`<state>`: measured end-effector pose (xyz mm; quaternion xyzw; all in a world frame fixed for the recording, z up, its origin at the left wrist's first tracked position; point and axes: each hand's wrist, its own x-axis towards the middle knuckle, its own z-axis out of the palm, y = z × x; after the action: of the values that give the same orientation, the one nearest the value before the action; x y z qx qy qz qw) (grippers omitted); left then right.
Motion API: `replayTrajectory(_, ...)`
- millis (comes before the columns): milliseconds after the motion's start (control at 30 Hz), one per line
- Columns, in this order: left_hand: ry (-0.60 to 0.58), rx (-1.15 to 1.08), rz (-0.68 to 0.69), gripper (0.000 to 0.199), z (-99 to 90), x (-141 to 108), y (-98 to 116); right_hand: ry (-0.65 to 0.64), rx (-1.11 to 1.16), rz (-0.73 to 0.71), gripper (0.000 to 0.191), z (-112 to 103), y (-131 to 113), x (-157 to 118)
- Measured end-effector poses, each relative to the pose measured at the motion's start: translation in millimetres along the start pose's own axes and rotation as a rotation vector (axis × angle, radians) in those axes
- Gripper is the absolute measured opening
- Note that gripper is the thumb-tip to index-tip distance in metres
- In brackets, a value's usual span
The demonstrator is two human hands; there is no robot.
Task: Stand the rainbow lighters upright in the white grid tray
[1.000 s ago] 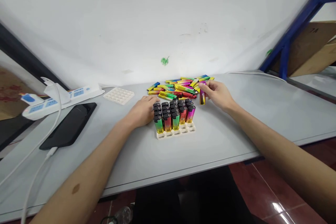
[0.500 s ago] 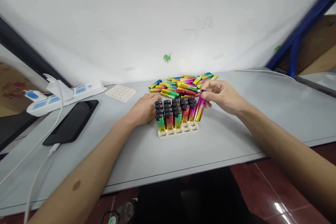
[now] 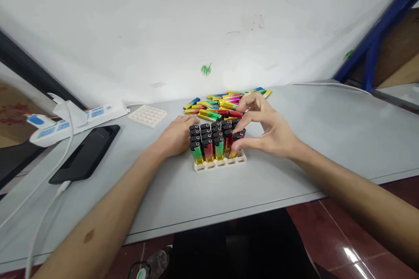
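Observation:
A white tray [image 3: 221,165] with rows of round-cornered slots holds several upright lighters [image 3: 208,150] with black tops and shiny green, red and yellow bodies. At its right side my right hand [image 3: 262,128] pinches a purple-and-yellow lighter [image 3: 233,153] between thumb and index finger. This lighter stands at the front of the right-hand column, its lower end in the tray as far as I can see. My left hand [image 3: 178,136] lies on the table against the left side of the lighters, fingers extended, their tips partly hidden. The front row of slots shows bare.
Behind the tray lies a loose pile of shiny coloured lighters [image 3: 211,115]. A second white tray [image 3: 148,116] sits back left. Further left are a black phone [image 3: 85,153] on a white cable and a power strip [image 3: 98,113]. A white wall [image 3: 157,30] rises behind.
My right hand has moved left and slightly down, bringing the purple-and-yellow lighter from beside the tray into its right-hand column. My left hand stays beside the lighters. The view has shifted slightly.

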<state>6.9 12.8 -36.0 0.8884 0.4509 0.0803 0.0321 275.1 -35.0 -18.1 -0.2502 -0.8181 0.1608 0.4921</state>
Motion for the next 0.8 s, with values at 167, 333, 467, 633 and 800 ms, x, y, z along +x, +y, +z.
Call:
replayTrajectory(167,0.002,-0.002,-0.011,0.036,-2.0,-0.6,1.0,0.007,-0.065,-0.034,0.026,6.4,-1.5,-1.4)
replayTrajectory(333,-0.001,0.011,-0.011,0.036,-2.4,-0.7,1.1,0.013,-0.094,-0.045,0.027,7.2,0.3,-1.5)
replayTrajectory(467,0.004,0.016,0.006,0.037,0.6,0.5,-1.9,0.003,-0.079,-0.029,0.027,6.7,0.7,-1.7)
replayTrajectory(633,0.001,0.02,0.005,0.036,1.9,0.8,-4.6,-0.035,-0.059,-0.028,0.027,6.4,0.2,-2.6)
replayTrajectory(800,-0.002,0.02,0.004,0.04,0.3,0.2,-3.3,-0.013,-0.074,-0.002,0.029,8.2,-1.6,-3.1)
